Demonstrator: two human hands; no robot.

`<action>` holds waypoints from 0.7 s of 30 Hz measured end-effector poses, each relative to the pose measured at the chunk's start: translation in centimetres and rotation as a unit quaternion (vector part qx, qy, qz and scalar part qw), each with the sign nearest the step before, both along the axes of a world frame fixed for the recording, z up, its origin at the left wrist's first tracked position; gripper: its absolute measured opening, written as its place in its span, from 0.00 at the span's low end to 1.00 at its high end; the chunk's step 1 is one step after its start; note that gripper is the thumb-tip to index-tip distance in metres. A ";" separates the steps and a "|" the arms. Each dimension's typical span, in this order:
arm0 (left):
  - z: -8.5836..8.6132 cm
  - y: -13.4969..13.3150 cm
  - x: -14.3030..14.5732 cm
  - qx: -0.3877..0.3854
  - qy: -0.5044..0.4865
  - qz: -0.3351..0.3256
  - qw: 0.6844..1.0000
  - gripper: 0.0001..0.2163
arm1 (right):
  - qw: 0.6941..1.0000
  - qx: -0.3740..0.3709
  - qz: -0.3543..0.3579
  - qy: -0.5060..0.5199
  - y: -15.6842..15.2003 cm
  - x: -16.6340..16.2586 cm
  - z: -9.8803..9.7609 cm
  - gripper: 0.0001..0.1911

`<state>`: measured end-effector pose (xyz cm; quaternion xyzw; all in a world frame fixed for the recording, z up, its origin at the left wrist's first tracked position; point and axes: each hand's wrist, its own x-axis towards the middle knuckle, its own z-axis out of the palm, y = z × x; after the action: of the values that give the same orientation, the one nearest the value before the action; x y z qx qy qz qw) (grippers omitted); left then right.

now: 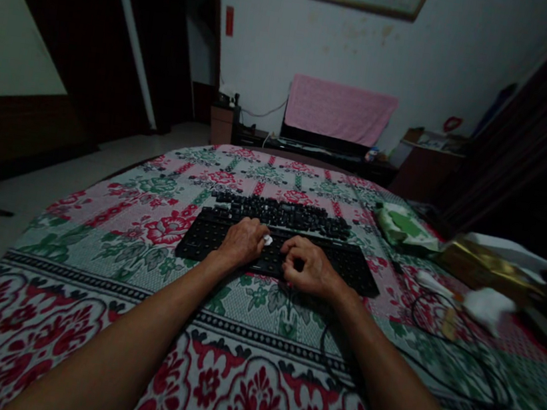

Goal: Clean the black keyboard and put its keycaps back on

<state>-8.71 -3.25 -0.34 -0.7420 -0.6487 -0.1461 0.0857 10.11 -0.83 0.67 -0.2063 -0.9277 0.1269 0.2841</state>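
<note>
A black keyboard (pixel 206 235) lies across the patterned tablecloth, its keycaps off and rows of small round key seats showing. Behind it several loose black keycaps (pixel 297 216) are spread in a long band. My left hand (pixel 243 241) rests over the keyboard's middle, fingers closed on a small white wad of tissue (pixel 267 239). To its right, my right hand (pixel 310 265) is curled above the keyboard, thumb and forefinger forming a ring. Whatever its fingertips hold, if anything, is hidden.
On the right lie a green-and-white tissue pack (pixel 404 227), a gold box (pixel 490 266), a crumpled white tissue (pixel 487 308) and a looping black cable (pixel 456 384). Beyond the table, a pink cloth (pixel 339 109) hangs over a dark screen.
</note>
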 end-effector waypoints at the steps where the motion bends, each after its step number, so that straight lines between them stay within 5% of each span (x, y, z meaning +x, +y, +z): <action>1: 0.0 0.0 0.0 0.000 -0.001 0.000 1.000 0.11 | 1.000 -0.002 0.002 0.002 -0.1 -0.1 0.0 0.07; 21: 0.0 0.0 0.0 -0.006 0.000 0.004 1.000 0.11 | 0.999 -0.020 0.019 -0.040 -1.3 -0.4 0.2 0.06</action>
<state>-8.67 -3.26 -0.37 -0.7398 -0.6526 -0.1418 0.0818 9.70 -2.10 0.84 -0.1994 -0.9393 0.1425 0.2403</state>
